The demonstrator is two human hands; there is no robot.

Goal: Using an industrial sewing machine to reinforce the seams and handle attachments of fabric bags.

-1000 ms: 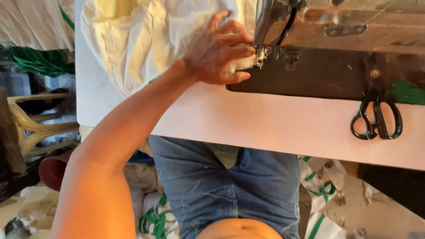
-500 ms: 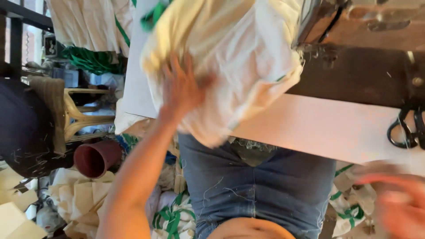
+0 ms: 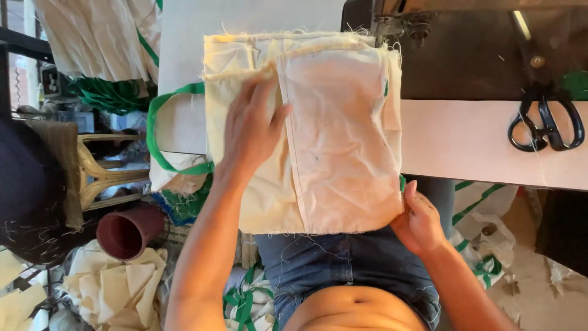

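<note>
A cream cloth bag [image 3: 331, 141] with a green strap handle [image 3: 158, 132] lies spread flat over the white sewing table [image 3: 465, 141], its lower edge hanging off toward my lap. My left hand [image 3: 251, 125] presses flat on the bag's left half, fingers apart. My right hand [image 3: 418, 217] pinches the bag's lower right corner at the table's front edge. The sewing machine's needle area [image 3: 407, 27] sits just past the bag's top right corner.
Black scissors [image 3: 545, 122] lie on the table at the right. The dark machine bed [image 3: 484, 58] fills the top right. On the floor at left are a maroon cup [image 3: 125, 232], a plastic chair [image 3: 104, 168], and piles of cream bags [image 3: 113, 288].
The bag was bunched at the machine, then lifted by my left hand; now it lies flat on the table. My right hand has come in and taken its lower right corner.
</note>
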